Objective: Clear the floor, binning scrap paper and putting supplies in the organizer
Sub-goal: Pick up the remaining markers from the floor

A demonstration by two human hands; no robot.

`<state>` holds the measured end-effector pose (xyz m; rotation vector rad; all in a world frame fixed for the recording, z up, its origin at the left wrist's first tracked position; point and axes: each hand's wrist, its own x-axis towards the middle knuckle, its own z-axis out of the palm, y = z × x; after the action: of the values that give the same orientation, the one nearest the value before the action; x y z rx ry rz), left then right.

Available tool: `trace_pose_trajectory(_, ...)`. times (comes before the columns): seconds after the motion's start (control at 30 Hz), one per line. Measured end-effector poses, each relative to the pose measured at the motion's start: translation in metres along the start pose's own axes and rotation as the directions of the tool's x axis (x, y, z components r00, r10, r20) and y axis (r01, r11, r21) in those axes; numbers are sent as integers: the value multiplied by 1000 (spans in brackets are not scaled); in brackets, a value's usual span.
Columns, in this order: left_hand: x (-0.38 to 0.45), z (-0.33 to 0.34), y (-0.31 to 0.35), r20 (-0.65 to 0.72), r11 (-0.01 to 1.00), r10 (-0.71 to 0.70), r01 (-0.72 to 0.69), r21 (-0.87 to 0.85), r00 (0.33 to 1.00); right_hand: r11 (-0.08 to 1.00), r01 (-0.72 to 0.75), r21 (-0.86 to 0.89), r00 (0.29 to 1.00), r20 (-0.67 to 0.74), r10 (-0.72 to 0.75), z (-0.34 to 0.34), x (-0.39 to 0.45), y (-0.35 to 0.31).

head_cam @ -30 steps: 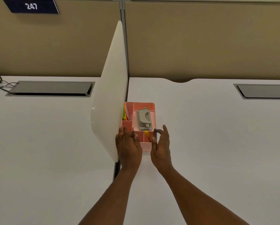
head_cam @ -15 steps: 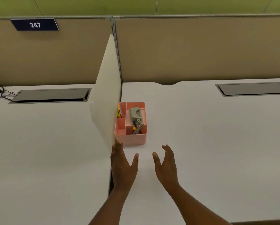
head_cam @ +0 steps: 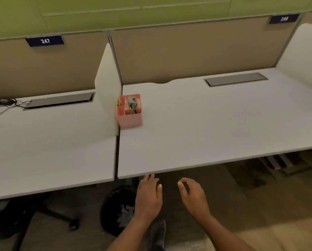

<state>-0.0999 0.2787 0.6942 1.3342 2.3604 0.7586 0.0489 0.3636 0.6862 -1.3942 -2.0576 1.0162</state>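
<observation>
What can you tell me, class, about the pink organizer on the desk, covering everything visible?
The pink organizer is a small rectangular box, seemingly plastic, split by inner walls into compartments. It stands upright on the white desk, beside the white divider panel; whether they touch is unclear. A grey hole punch and other supplies sit inside, with colourful items in the rear left compartment. Neither hand touches it.

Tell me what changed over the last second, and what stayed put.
Both hands let go of the pink organizer and drew back past the desk's front edge; the left hand and right hand now hang open and empty above the floor. The view pulled back too, showing the black bin below. The organizer stayed against the white divider, hole punch inside.
</observation>
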Motion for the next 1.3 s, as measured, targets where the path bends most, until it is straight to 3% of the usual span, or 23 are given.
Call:
trace_pose_trajectory(0.1,-54,4,27,62,995,71,-75,64,996,999,32,18,998,-45,-32,-26,-55,9)
trace_pose_trajectory(0.27,-128,22,45,144,974,163,-183,137,976,997,-59,52,996,-60,62,-44,-133,37)
trace_pose_trajectory(0.6,-198,105,-5,442,973,81,-167,159,893,913,-380,145,914,-93,395,-22,-222,127)
trace_pose_trajectory(0.8,-211,194,-62,590,985,-41,-67,160,807,758,-612,225,766,-68,639,38,-255,225)
trace_pose_trajectory(0.93,-219,275,-113,661,985,-95,-27,172,744,701,-701,132,701,-56,711,92,-278,310)
trace_pose_trajectory(1.1,-221,391,-188,733,971,-131,-63,231,667,624,-780,-56,615,117,780,172,-300,421)
trace_pose_trajectory(1.3,-222,517,-277,780,945,-167,-127,301,603,634,-756,-165,598,222,770,280,-312,533)
